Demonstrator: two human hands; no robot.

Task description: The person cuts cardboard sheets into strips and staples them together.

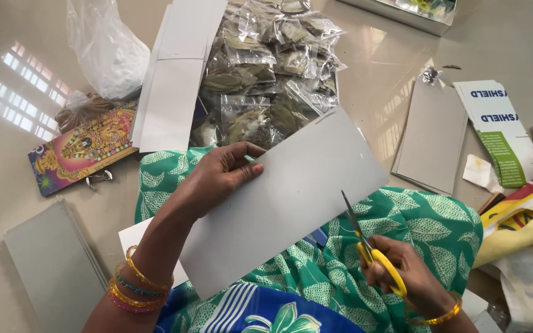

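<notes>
Nearest: blue cloth with white stripes and a green flower (260, 311), at bottom edge, over the lap.
Green cloth: leaf-patterned fabric (427, 231), spread across the knees, under the card.
Left hand (220, 176): grip closed on upper left edge of grey card (285, 200), thumb on top, fingers curled under; bangles in yellow, green and pink on the wrist.
Grey card: large, rectangular, plain, tilted, held above the lap, one corner near the packets, right edge close to the scissor tips.
Right hand (405, 271): grip closed through the yellow handles of scissors (371, 243); gold bangle on the wrist.
Scissors: blades narrow, almost together, pointing up toward lower right edge of the card; touching or just beside, cannot tell.
Packets: heap of clear small bags with dried green leaves (272, 68), on the floor beyond the card.
White sheets (174, 80): long folded cards, left of the packets, partly over them.
Picture card (81, 148): colourful, pink and gold figure, far left on the floor.
Plastic bag (109, 46): clear, crumpled, above the picture card.
Grey boards: one stack at lower left (50, 265), another at right (433, 135).
Printed carton (495, 132): flat, white with blue and green, right of that board.
Yellow bag (525, 216): at right edge, red stripe.
</notes>
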